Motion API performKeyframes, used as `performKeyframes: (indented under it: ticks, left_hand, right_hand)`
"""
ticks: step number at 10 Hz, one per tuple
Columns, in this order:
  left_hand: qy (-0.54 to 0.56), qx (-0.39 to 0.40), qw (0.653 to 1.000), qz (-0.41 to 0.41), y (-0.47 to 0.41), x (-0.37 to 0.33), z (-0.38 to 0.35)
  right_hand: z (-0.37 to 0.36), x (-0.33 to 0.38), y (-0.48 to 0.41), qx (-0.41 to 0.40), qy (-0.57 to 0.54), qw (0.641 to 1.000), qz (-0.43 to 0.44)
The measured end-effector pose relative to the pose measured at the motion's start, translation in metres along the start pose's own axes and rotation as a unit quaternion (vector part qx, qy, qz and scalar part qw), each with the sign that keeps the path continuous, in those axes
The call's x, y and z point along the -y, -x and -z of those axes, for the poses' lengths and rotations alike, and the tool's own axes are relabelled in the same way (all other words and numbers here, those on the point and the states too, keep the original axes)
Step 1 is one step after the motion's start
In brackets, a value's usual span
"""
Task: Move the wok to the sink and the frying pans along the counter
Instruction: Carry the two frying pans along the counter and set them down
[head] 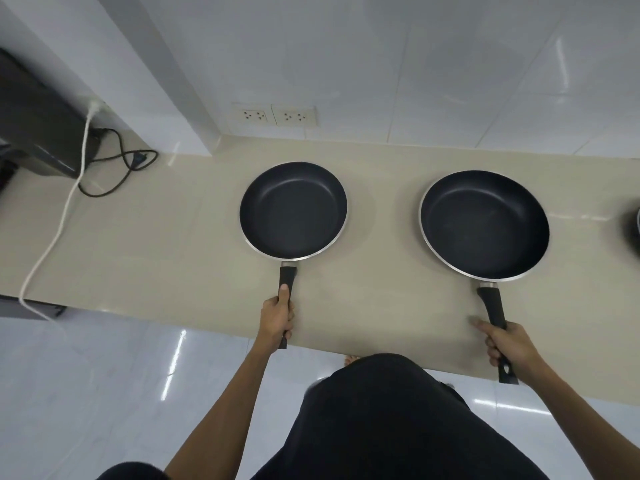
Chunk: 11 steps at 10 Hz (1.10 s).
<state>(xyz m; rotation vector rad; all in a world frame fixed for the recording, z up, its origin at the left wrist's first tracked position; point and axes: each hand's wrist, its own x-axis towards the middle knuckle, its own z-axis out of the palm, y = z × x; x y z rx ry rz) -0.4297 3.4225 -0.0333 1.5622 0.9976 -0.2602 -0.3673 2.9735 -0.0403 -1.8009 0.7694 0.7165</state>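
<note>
Two black non-stick frying pans with silver rims are over the beige counter (156,244). The smaller frying pan (293,211) is at the middle, and my left hand (277,318) is closed around its black handle with the thumb along the top. The larger frying pan (484,225) is to the right; my right hand (509,346) grips its handle near the end, index finger pointing out. Whether the pans rest on the counter or hover just above it I cannot tell. The wok and the sink are out of view.
A dark appliance (38,133) stands at the far left with a black cable (121,168) and a white cable (52,244) trailing over the counter edge. Two wall sockets (273,116) sit on the tiled back wall. A dark object (635,233) shows at the right edge.
</note>
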Motion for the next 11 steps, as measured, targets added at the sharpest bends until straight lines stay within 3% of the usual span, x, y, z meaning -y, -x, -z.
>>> performKeyframes:
  ticks: [6, 8, 10, 11]
  left_hand:
    - [0.021, 0.030, 0.997, 0.063, 0.002, -0.009, -0.003]
    - [-0.084, -0.025, 0.996, -0.004, 0.012, -0.005, -0.009]
    - [-0.283, -0.106, 0.944, -0.136, 0.041, -0.017, -0.012]
    - [-0.294, -0.148, 0.919, -0.217, 0.062, -0.041, -0.022]
  right_hand:
    - [-0.003, 0.000, -0.002, -0.022, -0.008, 1.000, -0.015]
    - [-0.001, 0.001, 0.006, -0.028, 0.005, 0.999, 0.017]
    - [0.028, 0.004, 0.016, -0.032, 0.132, 0.988, 0.078]
    - [0.062, 0.023, 0.018, -0.010, 0.231, 0.966, 0.117]
